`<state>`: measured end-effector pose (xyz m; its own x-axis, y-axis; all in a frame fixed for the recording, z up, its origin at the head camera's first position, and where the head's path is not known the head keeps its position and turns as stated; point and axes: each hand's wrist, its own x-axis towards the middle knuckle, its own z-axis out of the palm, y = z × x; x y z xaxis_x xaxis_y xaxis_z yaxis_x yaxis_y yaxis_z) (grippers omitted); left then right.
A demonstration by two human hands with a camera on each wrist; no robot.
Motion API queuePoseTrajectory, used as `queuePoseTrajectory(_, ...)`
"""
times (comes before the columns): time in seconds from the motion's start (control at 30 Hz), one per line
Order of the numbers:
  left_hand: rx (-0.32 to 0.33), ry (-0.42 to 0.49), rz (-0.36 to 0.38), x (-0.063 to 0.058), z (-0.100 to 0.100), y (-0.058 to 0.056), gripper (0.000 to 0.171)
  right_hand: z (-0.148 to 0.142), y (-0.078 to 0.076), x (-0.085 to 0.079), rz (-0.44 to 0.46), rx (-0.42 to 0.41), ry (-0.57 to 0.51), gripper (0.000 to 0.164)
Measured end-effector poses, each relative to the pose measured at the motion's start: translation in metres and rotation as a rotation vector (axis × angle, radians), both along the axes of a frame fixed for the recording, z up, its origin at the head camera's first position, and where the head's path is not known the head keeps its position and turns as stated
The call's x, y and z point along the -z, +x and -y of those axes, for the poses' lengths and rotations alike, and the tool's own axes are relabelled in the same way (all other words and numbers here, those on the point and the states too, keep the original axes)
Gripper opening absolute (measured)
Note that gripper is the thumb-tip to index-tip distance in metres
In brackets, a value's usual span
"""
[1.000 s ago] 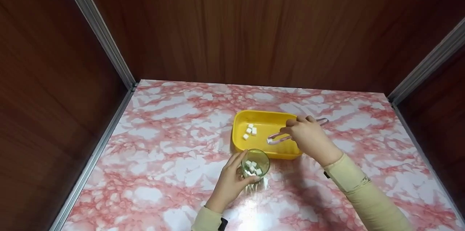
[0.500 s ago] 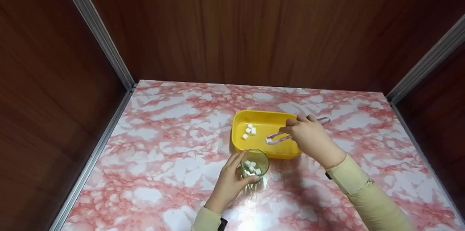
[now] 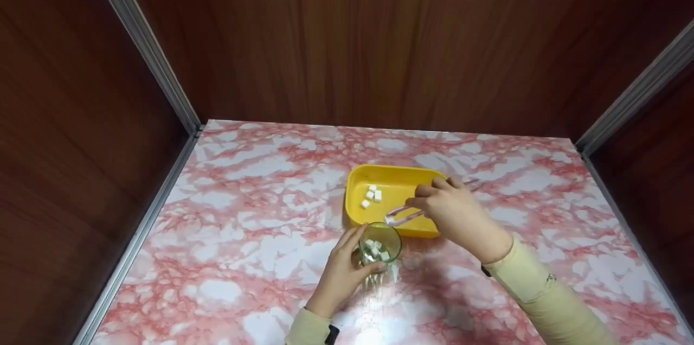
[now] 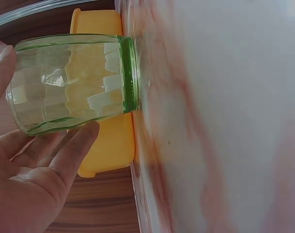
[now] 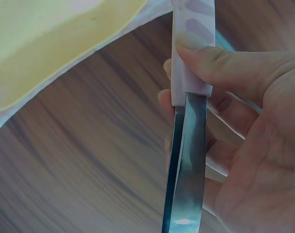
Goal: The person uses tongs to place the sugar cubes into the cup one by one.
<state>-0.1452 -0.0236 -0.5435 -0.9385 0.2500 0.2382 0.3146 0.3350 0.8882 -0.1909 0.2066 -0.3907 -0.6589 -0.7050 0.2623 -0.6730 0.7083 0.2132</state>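
Observation:
My left hand point(image 3: 342, 272) grips a greenish clear glass point(image 4: 45, 82) around its side; the glass stands upright on the table with several white cubes point(image 3: 376, 249) at its bottom. My right hand point(image 3: 455, 215) pinches a pair of tongs point(image 3: 407, 218) between thumb and fingers. In the right wrist view the tongs point(image 5: 191, 155) show pale pink ends and a shiny metal bend. A white cube point(image 3: 389, 219) is caught between the tong tips, just beyond the far rim of the glass. Several more cubes point(image 3: 371, 193) lie in the left part of a yellow container point(image 3: 390, 170).
The yellow container sits directly behind the glass, under my right hand. Beneath everything is a table with a red and white marbled top point(image 3: 244, 215). Dark wooden panels point(image 3: 347, 41) with metal edge strips point(image 3: 146, 46) rise at the back and both sides.
My right hand has brought the tongs and their cube left and nearer, from over the container's middle to the rim of the glass. My left hand and the glass stay in place.

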Motion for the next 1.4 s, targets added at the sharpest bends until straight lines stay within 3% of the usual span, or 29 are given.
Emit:
queuePoseTrajectory(0.33,0.027,0.059,0.002,-0.001,0.000,0.000,0.083,0.008,0.007,0.002,0.018,-0.047,0.000,0.035)
queuePoseTrajectory(0.57,0.011,0.040,-0.011,-0.002,0.001,0.001,0.085,0.011,0.009,0.010,0.009,-0.080,0.002,0.026)
queuePoseTrajectory(1.1,0.027,0.077,-0.017,-0.001,0.000,0.000,0.084,0.013,0.011,0.021,0.034,-0.082,0.030,0.034)
queuePoseTrajectory(1.4,0.029,0.108,0.050,-0.002,-0.001,0.001,0.084,0.012,0.013,0.021,0.085,-0.057,0.038,0.042)
